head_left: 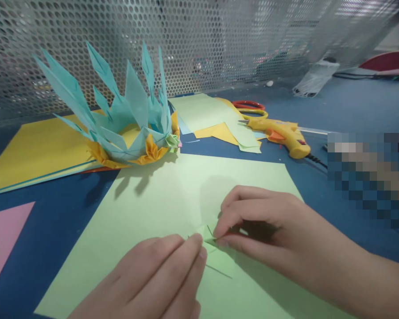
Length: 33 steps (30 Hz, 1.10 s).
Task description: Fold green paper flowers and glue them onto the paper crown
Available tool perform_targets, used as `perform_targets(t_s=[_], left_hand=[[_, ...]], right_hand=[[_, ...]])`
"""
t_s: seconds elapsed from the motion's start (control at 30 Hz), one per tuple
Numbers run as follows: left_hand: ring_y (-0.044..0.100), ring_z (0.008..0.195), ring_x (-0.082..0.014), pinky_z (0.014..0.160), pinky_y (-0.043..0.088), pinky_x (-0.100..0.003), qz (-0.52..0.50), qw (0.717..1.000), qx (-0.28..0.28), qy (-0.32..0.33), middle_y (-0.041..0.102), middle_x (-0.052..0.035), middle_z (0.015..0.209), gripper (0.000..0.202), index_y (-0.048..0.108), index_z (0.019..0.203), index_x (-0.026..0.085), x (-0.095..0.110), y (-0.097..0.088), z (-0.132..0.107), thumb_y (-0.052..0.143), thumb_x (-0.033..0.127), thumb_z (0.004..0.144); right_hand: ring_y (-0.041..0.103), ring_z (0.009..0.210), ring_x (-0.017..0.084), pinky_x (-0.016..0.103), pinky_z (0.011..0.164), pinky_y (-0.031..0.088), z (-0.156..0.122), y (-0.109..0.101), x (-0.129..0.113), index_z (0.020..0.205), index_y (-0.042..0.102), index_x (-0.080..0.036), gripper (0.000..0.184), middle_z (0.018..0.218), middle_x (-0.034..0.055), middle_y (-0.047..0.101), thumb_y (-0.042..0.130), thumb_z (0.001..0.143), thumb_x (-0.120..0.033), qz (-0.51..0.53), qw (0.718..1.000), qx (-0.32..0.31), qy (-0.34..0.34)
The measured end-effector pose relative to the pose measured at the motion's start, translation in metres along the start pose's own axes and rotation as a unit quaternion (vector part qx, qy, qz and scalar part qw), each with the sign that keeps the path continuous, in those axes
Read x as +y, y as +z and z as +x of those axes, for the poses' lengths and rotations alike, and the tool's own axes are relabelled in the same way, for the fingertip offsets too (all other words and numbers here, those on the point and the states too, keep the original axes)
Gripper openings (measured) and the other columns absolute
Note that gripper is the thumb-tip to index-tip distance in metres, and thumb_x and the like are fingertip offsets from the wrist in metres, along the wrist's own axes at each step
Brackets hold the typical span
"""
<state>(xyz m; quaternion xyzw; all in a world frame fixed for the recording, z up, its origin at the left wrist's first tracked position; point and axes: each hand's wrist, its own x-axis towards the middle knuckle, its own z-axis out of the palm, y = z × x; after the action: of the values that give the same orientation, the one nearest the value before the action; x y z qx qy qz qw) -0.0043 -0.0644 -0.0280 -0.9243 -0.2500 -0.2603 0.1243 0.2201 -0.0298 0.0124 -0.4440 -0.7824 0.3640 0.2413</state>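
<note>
A small folded piece of light green paper lies on a large light green sheet near the front of the blue table. My left hand comes in from the bottom, its fingers together, the tips pressing the left side of the folded piece. From the right, my right hand pinches the same piece between thumb and forefinger. Both hands touch at the fold.
A teal and orange folded-paper crown stands on yellow sheets at the back left. A yellow glue gun, red-handled scissors and loose green and yellow paper lie at the back right. A pink sheet lies left. A perforated metal screen closes the back.
</note>
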Motion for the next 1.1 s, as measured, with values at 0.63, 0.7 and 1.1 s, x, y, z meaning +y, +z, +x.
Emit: perform_targets(t_s=[0.63,0.7,1.1], left_hand=[[0.062,0.104,-0.0147,0.096,0.044,-0.028,0.012,0.998,0.007,0.058,0.074,0.0001,0.109,0.034,0.070,0.104,0.020,-0.001,0.000,0.002,0.038,0.011,0.097],[0.063,0.102,-0.0142,0.097,0.043,-0.028,0.008,0.999,0.016,0.047,0.075,0.0003,0.106,0.034,0.070,0.102,0.019,0.000,0.001,0.002,0.037,0.012,0.098],[0.061,0.107,-0.0149,0.100,0.046,-0.026,0.029,0.996,-0.004,0.081,0.073,0.0013,0.108,0.025,0.069,0.103,0.017,-0.003,-0.004,-0.001,0.050,0.009,0.088]], right_hand=[[0.059,0.085,0.014,0.026,0.079,0.050,0.000,-0.013,0.005,0.090,0.070,-0.013,0.027,0.087,0.0068,0.069,0.045,0.098,-0.015,-0.159,0.947,-0.119,-0.254],[0.060,0.085,0.014,0.025,0.078,0.050,-0.001,-0.012,0.007,0.095,0.069,-0.013,0.024,0.089,0.0071,0.068,0.046,0.098,-0.016,-0.143,0.952,-0.110,-0.247],[0.060,0.082,0.013,0.022,0.076,0.049,0.002,-0.013,0.009,0.100,0.071,-0.010,0.021,0.092,0.0075,0.067,0.052,0.094,-0.013,-0.134,0.956,-0.120,-0.231]])
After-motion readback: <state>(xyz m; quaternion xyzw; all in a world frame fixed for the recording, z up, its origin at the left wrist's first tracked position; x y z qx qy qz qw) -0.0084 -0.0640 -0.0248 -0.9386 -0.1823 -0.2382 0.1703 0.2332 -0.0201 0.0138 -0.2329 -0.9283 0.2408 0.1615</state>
